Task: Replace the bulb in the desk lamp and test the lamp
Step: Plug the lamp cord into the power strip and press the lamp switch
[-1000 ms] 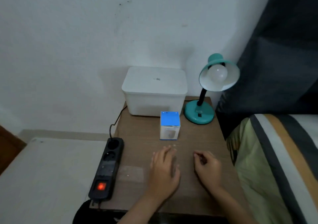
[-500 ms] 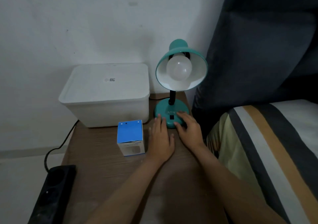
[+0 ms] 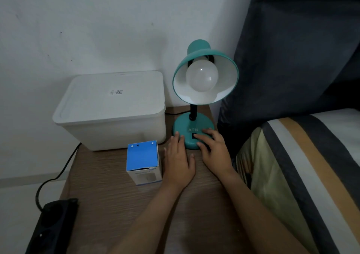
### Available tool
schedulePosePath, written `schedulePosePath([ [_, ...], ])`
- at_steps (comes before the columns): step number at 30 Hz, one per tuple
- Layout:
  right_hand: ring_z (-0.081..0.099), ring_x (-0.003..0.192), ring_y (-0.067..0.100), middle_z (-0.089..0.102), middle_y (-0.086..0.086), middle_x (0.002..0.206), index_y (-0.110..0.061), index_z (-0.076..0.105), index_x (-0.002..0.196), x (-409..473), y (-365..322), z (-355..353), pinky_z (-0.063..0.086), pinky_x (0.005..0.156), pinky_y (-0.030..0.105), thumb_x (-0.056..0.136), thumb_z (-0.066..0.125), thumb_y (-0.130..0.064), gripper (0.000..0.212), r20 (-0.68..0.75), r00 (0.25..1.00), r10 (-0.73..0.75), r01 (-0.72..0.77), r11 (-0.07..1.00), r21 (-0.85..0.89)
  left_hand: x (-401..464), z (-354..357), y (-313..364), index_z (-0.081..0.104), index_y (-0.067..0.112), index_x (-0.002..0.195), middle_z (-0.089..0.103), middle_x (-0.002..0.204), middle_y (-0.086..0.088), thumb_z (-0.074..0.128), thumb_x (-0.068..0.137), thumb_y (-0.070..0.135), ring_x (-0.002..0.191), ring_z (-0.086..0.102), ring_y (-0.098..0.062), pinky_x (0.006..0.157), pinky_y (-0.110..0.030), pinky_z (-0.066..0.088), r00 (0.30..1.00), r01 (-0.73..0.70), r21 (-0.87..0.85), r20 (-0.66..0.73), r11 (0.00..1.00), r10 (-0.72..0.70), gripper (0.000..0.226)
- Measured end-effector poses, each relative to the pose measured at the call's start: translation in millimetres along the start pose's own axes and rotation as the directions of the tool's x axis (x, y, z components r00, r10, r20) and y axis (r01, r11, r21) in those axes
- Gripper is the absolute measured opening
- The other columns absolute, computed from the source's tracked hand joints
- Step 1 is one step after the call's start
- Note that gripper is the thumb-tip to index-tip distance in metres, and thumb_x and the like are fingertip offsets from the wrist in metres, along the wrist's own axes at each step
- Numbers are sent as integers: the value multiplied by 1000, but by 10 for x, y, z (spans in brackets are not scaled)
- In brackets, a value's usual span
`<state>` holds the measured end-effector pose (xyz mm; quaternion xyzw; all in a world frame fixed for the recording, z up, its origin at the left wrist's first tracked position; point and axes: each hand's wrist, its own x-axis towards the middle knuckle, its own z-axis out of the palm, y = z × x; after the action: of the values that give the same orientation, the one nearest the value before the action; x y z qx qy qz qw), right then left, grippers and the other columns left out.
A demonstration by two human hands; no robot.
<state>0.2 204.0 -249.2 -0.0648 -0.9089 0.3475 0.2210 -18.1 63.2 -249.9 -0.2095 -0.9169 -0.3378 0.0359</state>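
Here both hands lie flat, fingers spread, on the brown wooden surface (image 3: 116,205): left hand (image 3: 179,164) beside the blue-topped bulb box (image 3: 143,161), right hand (image 3: 214,152) touching the teal desk lamp (image 3: 194,129) base; white unlit bulb (image 3: 202,75) sits in the shade behind.

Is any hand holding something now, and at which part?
Nothing is gripped. The left hand lies flat on the table, fingertips at the lamp base; the right hand rests its fingers on that base near the switch.
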Motion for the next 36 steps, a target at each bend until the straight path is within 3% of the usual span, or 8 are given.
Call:
schedulePosePath([
  [6, 46, 120, 23, 56, 6, 122, -25, 72, 102, 9, -18, 46, 33, 97, 24, 87, 62, -17, 19, 11, 996, 86, -86, 996, 6, 22, 12, 17, 25, 9, 144, 19, 157, -10, 37, 80, 34, 145, 18, -26, 116, -47, 17, 997, 70, 111, 29, 991, -73, 70],
  [11, 49, 114, 24, 58, 8, 115, -22, 71, 103, -8, -19, 33, 33, 94, 20, 86, 62, -13, 21, -19, 999, 26, -26, 999, 24, 14, -22, 50, 25, 8, 144, 17, 157, -11, 52, 84, 23, 142, 23, -29, 115, -46, 19, 995, 67, 104, 68, 992, -74, 67],
  [18, 48, 115, 22, 59, 9, 113, -22, 72, 104, -5, -14, 34, 33, 94, 20, 85, 64, -11, 23, -32, 999, 37, -36, 999, 40, 22, -26, 63, 27, 9, 142, 19, 156, -11, 51, 85, 24, 136, 33, -32, 111, -43, 26, 993, 81, 117, 79, 990, -90, 64],
  [28, 47, 115, 20, 58, 4, 115, -26, 70, 104, 2, -31, 15, 43, 89, 29, 86, 63, -17, 22, -26, 999, 32, -31, 998, 47, 26, -32, 68, 28, 9, 142, 21, 156, -11, 51, 84, 25, 133, 38, -33, 108, -42, 31, 995, 70, 134, 64, 989, -79, 64],
  [36, 45, 115, 19, 54, 4, 114, -27, 67, 110, 16, -55, 13, 40, 88, 26, 86, 60, -16, 27, -17, 1000, 24, -24, 1000, 14, 20, -39, 72, 28, 9, 142, 20, 156, -11, 52, 84, 24, 132, 39, -34, 108, -44, 32, 995, 71, 115, 63, 991, -78, 64],
])
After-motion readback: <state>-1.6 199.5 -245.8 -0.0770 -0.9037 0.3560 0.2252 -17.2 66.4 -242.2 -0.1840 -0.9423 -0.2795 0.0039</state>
